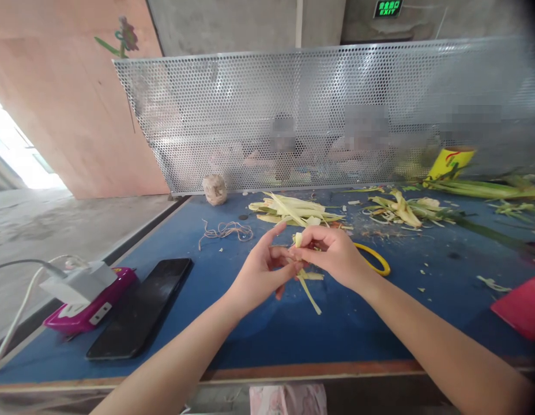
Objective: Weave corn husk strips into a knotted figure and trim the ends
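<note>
Over the middle of the blue table, my left hand (265, 268) and my right hand (334, 251) meet at the fingertips. Both pinch a small pale yellow piece of husk (298, 239), which looks like corn husk. My left thumb and fingers close on its lower part, while the right thumb and forefinger grip near its top. Narrow strips of the husk (309, 294) hang down below the fingers. Just beyond the hands lies a pile of pale husk leaves (293, 207). A yellow ring (382, 262) rests on the table, partly behind my right wrist.
A black phone (142, 308) and a magenta power strip (92, 311) with plugged-in chargers lie left. Tangled string (226, 230) and a ball-like roll (214, 190) are farther back. More husks (406, 210) lie right, near a red object (522, 305). A perforated metal screen (250, 115) stands behind.
</note>
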{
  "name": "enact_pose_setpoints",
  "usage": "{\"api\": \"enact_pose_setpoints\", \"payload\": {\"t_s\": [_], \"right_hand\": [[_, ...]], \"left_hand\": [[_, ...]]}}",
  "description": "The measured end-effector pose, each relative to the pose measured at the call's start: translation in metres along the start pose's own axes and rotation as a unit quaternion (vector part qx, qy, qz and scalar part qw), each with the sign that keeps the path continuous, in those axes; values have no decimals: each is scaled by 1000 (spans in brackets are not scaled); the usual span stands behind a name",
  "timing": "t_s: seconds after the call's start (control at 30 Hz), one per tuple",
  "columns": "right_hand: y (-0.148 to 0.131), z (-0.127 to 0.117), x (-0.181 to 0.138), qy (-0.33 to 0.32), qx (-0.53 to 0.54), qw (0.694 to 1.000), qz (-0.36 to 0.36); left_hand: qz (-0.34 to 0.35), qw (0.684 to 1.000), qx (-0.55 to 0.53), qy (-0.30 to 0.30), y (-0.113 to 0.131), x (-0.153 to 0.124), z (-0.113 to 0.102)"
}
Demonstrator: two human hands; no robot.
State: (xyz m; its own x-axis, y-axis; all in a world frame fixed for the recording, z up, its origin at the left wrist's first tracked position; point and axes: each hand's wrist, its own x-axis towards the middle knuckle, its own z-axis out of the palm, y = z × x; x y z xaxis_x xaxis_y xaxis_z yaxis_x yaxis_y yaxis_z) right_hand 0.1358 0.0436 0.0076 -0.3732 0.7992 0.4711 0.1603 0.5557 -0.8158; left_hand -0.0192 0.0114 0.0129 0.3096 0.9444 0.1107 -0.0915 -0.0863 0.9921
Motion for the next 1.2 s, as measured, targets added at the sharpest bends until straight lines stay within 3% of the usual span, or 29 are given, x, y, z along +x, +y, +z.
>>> {"api": "enact_pose_setpoints", "payload": {"t_s": [0.23,0.4,0.5,0.6,0.83,0.97,1.2], "right_hand": [[1,-1,3,64,66,995,32],[6,-9,5,-57,14,997,40],[5,-14,2,-94,-79,991,42],[0,-16,0,-134,-121,982,63],[-3,-15,2,-159,-45,983,75],[-1,-17,2,-122,3,990,69],[1,-20,2,-101,77,989,72]], "left_hand": [[-23,998,25,-55,-3,-1,0],[-30,999,10,-11,-2,0,1],[-24,998,1,53,2,2,-1],[-7,997,2,73,4,3,-4],[27,999,32,21,0,2,-4],[32,999,20,-17,4,0,-6],[13,999,-46,-11,5,0,-8]]}}
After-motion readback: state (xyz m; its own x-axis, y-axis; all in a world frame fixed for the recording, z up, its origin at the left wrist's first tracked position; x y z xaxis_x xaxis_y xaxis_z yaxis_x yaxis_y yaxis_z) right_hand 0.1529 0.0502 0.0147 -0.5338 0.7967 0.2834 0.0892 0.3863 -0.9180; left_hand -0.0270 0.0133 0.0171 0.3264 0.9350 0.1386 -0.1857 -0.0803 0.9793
